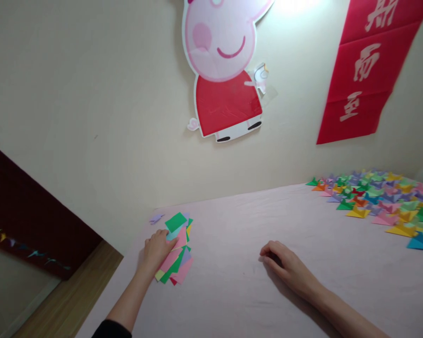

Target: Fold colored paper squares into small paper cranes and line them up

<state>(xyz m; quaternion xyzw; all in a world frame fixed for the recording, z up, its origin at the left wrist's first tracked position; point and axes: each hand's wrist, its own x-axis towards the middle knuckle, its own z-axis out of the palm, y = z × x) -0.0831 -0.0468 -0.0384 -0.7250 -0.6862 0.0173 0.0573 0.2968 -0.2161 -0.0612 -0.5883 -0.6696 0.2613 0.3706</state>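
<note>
The left hand (155, 249) lies palm down on the left side of a loose pile of paper sheets (183, 272), which sits toward the left end of the counter (225, 281). Its fingers are partly bent over the papers and its thumb reaches across a pink sheet; whether it has hold of any sheet, I cannot tell. The pile is fanned unevenly, with pink, green, yellow, purple, light blue and red showing, and 1 green sheet (176, 222) lies at its far end, just beyond the fingers. A small purple folded piece (157, 219) rests near that end, close to the counter's far left corner.

The right hand (275, 259) rests on the pink cover, well apart from the pile. Its fingers curl loosely with a gap toward the thumb, and nothing shows in its grasp.

Rows of folded paper figures (359, 212) in many colours crowd the far right of the counter. On the wall behind hang a pig cutout (229, 101) in a red dress and a red banner (366, 80) with 3 white characters in view. At far left, a string of small coloured shapes (31, 254) runs across a dark red panel (38, 211).
</note>
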